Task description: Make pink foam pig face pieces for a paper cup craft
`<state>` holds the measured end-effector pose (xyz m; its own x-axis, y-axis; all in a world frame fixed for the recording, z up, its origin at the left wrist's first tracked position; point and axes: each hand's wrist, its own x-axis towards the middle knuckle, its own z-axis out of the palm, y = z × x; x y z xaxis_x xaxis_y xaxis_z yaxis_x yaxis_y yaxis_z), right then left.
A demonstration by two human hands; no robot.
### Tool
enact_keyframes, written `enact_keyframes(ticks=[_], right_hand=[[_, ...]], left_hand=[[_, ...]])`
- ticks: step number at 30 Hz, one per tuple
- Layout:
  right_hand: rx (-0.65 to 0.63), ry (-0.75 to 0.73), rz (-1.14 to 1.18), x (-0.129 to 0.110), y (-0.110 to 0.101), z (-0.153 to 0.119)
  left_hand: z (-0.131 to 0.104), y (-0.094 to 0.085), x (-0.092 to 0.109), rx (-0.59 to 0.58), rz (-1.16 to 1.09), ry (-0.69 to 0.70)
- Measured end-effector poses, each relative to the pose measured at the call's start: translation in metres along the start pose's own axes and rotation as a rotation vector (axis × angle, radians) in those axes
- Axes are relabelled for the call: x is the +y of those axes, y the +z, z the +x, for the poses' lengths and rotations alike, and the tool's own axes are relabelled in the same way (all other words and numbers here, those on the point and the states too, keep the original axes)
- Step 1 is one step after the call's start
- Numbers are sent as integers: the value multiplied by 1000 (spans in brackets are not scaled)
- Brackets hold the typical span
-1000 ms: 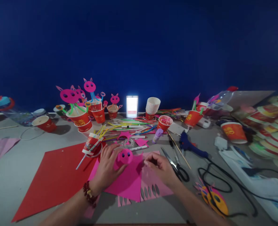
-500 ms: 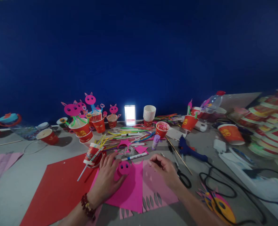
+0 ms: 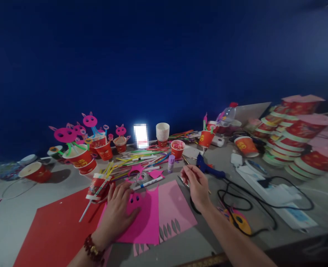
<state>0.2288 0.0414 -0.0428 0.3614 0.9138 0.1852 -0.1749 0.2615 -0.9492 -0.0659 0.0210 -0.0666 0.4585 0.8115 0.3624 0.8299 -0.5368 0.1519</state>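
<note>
Hiding scissors (image 3: 186, 184): right hand (image 3: 196, 185); grip unclear.

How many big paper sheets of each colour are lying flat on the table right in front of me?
Red sheet: 1
Magenta sheet: 1, with the left hand resting on it
Light pink sheet: 1
Total: 3

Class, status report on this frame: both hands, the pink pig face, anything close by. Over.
Left hand flat on pink pig face, pinning it to the magenta paper. Right hand raised, reaching toward blue glue gun. Marker just beyond pig face.
</note>
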Motion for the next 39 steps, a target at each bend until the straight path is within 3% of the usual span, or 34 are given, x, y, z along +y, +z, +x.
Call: enact_keyframes(ticks=[4,9,13,16,19,23,28,35,39], right_hand=[[-23,3,21,1,-1,1],[-51,-21,-41,5,-7,8],[-55,-13,-78,6,-8,10],[-97,5,-97,5,-5,7],[-173,4,-130,7,-3,4],[-282,-19,-222,13,1,0],[-336,-54,-288,18,2,-1],[-393,-84,-317,17,3,-1],[-407,-99,-333,14,4,-3]], left_hand=[[5,-5,18,-22,-134,165],[1,-14,53,-329,-144,455],[-5,-18,67,-463,-112,499],[-5,-17,68,-435,-56,455],[12,-15,63,-334,8,449],[67,-7,49,-197,163,379],[123,12,28,-170,190,396],[140,24,27,-157,142,466],[142,22,22,-118,92,425]])
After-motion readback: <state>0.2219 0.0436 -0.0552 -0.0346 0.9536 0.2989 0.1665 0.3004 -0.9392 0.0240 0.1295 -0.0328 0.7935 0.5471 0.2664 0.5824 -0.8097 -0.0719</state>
